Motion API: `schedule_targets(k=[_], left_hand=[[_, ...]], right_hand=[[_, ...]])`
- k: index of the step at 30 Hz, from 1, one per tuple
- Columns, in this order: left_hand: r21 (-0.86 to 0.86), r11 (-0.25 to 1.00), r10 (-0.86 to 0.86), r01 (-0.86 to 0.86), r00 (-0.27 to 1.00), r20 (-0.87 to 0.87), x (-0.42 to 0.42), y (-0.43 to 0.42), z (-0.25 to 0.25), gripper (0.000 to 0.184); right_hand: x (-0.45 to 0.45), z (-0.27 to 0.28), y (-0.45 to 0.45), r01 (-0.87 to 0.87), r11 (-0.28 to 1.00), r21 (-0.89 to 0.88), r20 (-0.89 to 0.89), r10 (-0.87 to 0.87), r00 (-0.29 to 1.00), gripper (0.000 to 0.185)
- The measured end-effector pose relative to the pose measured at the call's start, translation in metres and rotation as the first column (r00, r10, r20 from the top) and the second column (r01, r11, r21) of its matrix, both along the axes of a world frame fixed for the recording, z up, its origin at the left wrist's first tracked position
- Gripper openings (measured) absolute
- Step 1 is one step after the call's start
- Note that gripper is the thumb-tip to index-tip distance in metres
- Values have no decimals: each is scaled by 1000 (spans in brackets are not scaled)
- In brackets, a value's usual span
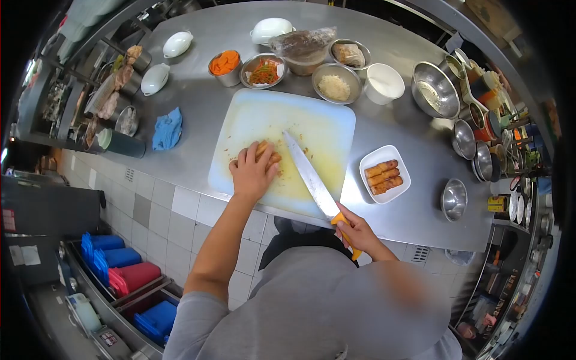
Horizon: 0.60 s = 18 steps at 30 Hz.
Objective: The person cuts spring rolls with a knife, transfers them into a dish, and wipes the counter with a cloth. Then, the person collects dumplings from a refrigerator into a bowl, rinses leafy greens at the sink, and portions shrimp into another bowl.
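Note:
My left hand point(251, 173) is closed over golden-brown fried rolls point(267, 155) on the left part of a white cutting board point(327, 114); my fingers hide much of them. In my right hand point(355, 230) is the yellow handle of a large kitchen knife point(312, 180). Its blade slants across the board, tip toward the far side, apart from the rolls. Brown crumbs lie scattered around the rolls and the blade. Right of the board, a white square dish point(400, 187) holds several similar fried rolls point(384, 176).
Behind the board stand a tin of orange slices point(225, 65), a bowl of shredded vegetables point(264, 71), a bowl of pale shreds point(336, 84) and a white tub point(384, 83). A blue cloth point(167, 129) lies left. Metal bowls point(454, 199) line the right side.

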<state>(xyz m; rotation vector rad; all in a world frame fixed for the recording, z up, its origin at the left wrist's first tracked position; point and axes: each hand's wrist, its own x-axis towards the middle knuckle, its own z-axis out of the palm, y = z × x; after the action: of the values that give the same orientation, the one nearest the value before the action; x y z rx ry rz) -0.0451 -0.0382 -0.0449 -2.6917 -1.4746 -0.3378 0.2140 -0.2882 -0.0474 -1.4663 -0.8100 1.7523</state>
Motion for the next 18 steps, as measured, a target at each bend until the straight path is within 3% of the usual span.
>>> schedule_targets(k=[2, 4, 11, 15, 18], left_hand=[[-107, 993, 62, -56, 996, 57, 2, 6, -8, 53], [-100, 989, 115, -108, 991, 67, 9, 6, -9, 52], [-131, 950, 296, -282, 949, 104, 40, -4, -9, 51], [-190, 955, 258, -226, 952, 163, 69, -14, -1, 53], [-184, 971, 185, -150, 965, 187, 114, -35, 13, 54]], right_hand=[[-3, -1, -1, -24, 1000, -4, -3, 24, 1000, 62], [-10, -5, 1, -49, 996, -77, -20, 47, 999, 62], [-34, 4, 24, -154, 988, -18, -20, 154, 988, 64], [-14, 30, 10, -147, 989, -29, 62, 149, 987, 63], [9, 61, -26, -32, 996, -87, 89, 40, 995, 62]])
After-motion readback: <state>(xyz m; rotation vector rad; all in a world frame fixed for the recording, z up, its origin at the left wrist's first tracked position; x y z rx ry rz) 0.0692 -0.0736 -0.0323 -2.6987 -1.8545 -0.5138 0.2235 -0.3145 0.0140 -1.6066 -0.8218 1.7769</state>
